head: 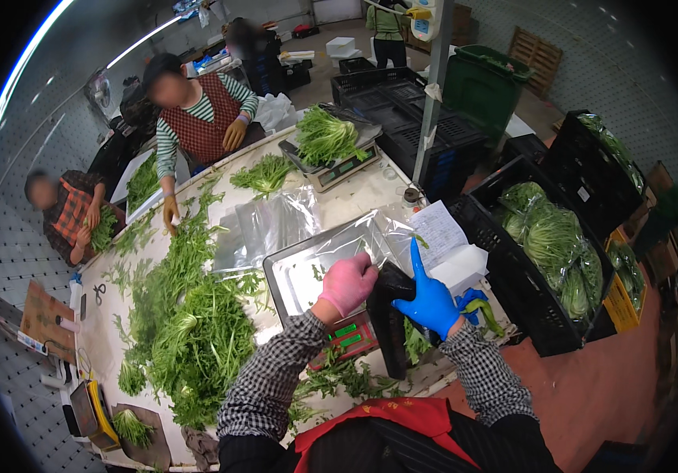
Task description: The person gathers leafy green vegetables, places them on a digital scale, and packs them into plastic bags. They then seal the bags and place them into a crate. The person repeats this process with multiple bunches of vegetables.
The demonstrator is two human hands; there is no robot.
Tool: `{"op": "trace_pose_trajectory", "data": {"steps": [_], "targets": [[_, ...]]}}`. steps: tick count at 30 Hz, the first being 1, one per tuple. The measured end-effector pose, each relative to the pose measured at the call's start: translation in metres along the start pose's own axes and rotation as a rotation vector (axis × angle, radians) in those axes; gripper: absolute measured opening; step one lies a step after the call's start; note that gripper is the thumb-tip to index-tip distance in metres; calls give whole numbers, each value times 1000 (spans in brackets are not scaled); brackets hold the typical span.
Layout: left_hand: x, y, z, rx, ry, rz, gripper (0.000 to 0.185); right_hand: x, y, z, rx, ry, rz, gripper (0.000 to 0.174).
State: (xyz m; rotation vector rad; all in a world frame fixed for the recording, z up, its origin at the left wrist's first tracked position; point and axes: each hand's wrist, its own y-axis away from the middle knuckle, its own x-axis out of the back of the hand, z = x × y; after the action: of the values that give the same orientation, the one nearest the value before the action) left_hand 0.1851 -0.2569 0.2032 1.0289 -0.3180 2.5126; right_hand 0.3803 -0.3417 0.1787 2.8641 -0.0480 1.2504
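Observation:
My left hand [347,285], in a pink glove, is closed at the near edge of a clear plastic bag [368,227]. The bag lies over a steel tray [285,295] that holds a few leaf scraps. My right hand [431,298], in a blue glove, has its index finger stretched out and thumb apart, and its fingertip is near the film. Between my hands stands a black upright device [391,322] of unclear kind. A red digital scale [347,338] with lit green displays sits below the tray. Flat clear bags [268,227] are stacked beyond it.
Loose frisée-like greens [203,343] cover the table's left. Another scale [345,168] carries a bunch [327,136]. Written paper [439,233] lies by a metal post [433,100]. A black crate [516,295] of bagged greens stands right. Co-workers [203,118] stand across the table.

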Motion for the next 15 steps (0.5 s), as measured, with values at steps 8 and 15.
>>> {"op": "trace_pose_trajectory", "data": {"steps": [8,15], "targets": [[-6,12,24,7,-152,1,26,-3,-1,4,-35,-35,75,125],[-27,37,38,-101,-1,-152,24,-12,-10,2,-91,-132,49,109]]}}
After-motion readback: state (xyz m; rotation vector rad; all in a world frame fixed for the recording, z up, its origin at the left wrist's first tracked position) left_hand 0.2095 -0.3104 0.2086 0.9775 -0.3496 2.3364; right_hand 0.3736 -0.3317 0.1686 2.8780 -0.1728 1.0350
